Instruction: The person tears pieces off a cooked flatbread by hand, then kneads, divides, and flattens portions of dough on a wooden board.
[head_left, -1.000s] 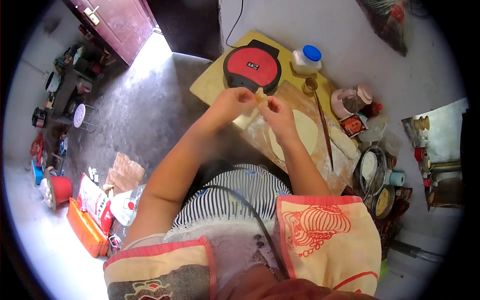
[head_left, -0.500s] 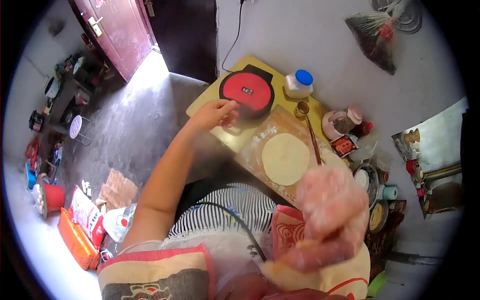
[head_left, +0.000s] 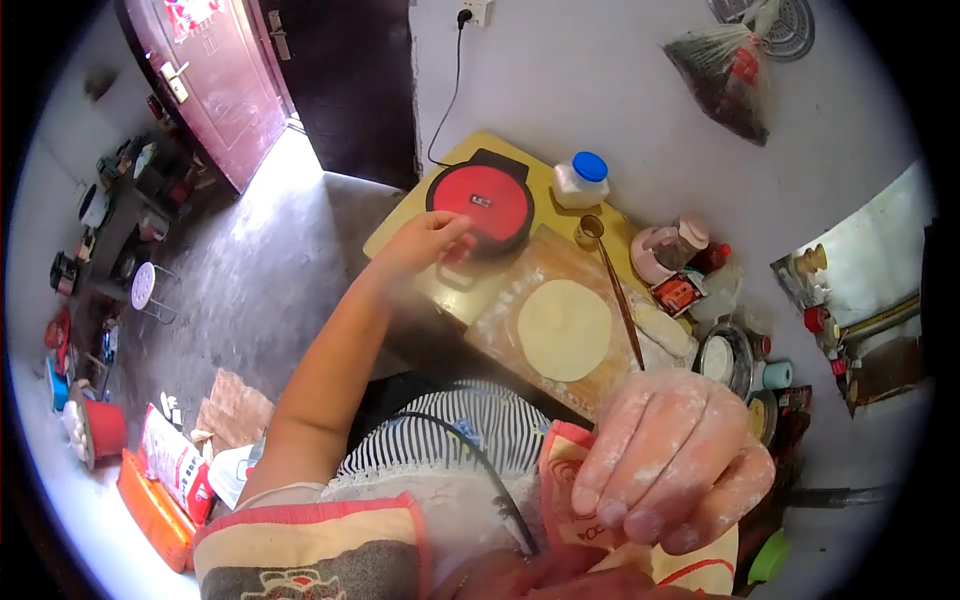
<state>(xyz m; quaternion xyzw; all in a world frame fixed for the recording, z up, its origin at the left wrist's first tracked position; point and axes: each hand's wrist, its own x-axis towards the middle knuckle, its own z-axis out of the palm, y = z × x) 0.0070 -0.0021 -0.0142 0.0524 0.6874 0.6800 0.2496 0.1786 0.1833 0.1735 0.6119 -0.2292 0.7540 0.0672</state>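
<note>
My left hand (head_left: 432,245) is by the front edge of a red round electric griddle (head_left: 480,200) with a black rim, its lid down. The fingers curl in loosely, and I see nothing in them. Close to the camera is my right hand (head_left: 675,460), dusted with white flour. Its fingers are bent and pressed together, tips downward, with nothing visible in them; the palm is hidden. Between the hands, a thin round sheet of dough (head_left: 564,330) lies flat on a floured wooden board (head_left: 500,318). A long brown stick or handle (head_left: 622,300) rests along the board's right side.
On the yellow table (head_left: 400,215) stand a blue-lidded jar (head_left: 580,180), a small brown cup (head_left: 589,232) and a pink jug (head_left: 660,250). A metal bowl of white powder (head_left: 722,360) is at the right. A stool (head_left: 146,286) and an orange crate (head_left: 150,510) are on the left.
My right hand was blurred and turned differently; now it is sharper, lower, with its fingers bent down. My left hand stays by the griddle. The camera view has shifted slightly.
</note>
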